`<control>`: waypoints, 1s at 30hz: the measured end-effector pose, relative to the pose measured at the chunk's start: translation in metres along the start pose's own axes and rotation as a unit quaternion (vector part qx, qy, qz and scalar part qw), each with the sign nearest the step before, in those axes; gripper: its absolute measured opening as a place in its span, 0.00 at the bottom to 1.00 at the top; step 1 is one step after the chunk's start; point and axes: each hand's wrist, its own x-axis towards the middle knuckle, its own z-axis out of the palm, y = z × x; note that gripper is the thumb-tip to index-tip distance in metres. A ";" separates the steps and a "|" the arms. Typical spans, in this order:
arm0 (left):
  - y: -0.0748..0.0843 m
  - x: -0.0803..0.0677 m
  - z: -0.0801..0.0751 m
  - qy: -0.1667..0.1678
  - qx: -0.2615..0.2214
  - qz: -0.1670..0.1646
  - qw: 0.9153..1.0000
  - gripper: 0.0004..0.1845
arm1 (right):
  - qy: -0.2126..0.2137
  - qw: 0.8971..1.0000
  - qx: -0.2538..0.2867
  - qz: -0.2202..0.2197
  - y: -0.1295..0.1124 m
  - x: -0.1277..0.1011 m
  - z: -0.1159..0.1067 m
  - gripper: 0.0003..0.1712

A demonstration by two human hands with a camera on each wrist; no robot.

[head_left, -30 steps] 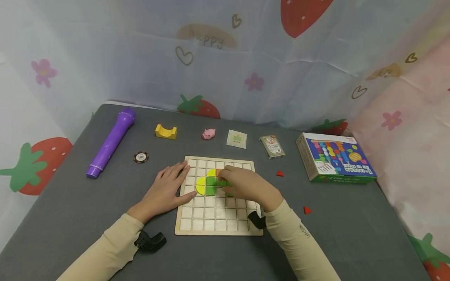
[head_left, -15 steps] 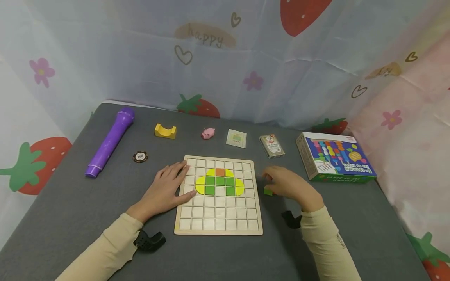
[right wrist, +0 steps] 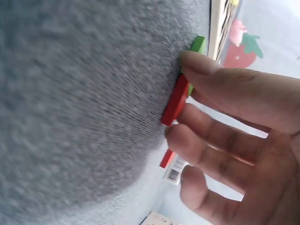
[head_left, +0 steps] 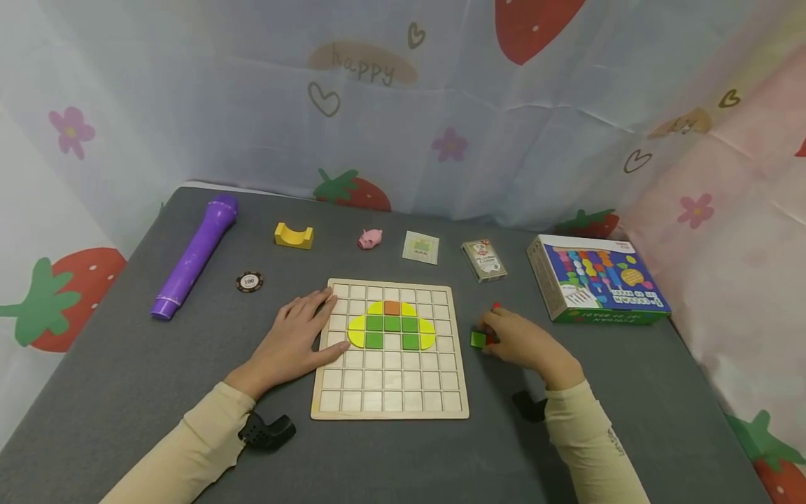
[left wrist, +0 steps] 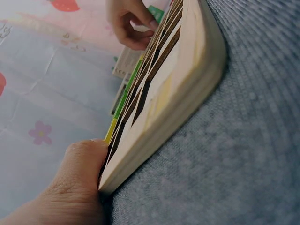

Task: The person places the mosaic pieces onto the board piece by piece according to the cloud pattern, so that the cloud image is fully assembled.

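The right hand (head_left: 525, 343) is pinching a red piece (right wrist: 174, 101) beside a green piece (head_left: 478, 339). The left hand (head_left: 292, 341) is lying flat, fingers straight, holding the wooden board (head_left: 390, 392) steady. Pinching only the red one and lifting gently would work best.

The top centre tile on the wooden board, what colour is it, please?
Orange square tile, clearest in the head view.

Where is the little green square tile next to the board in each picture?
Head: the small green square tile lies on the grey cloth right of the wooden grid board, at the right hand's fingertips.
Left wrist: a green bit by the far hand, top centre, is probably it.
Right wrist: upper middle, behind a red piece.
Shared landmark: the board's edge.
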 end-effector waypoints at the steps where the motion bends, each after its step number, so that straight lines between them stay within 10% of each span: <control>1: 0.000 0.000 0.000 0.000 0.001 0.000 1.000 0.46 | 0.005 1.000 0.000 -0.005 0.000 0.000 0.001 0.16; 30: -0.001 0.000 0.000 0.001 0.005 0.001 1.000 0.46 | 0.050 0.994 -0.028 -0.093 -0.055 0.016 -0.001 0.16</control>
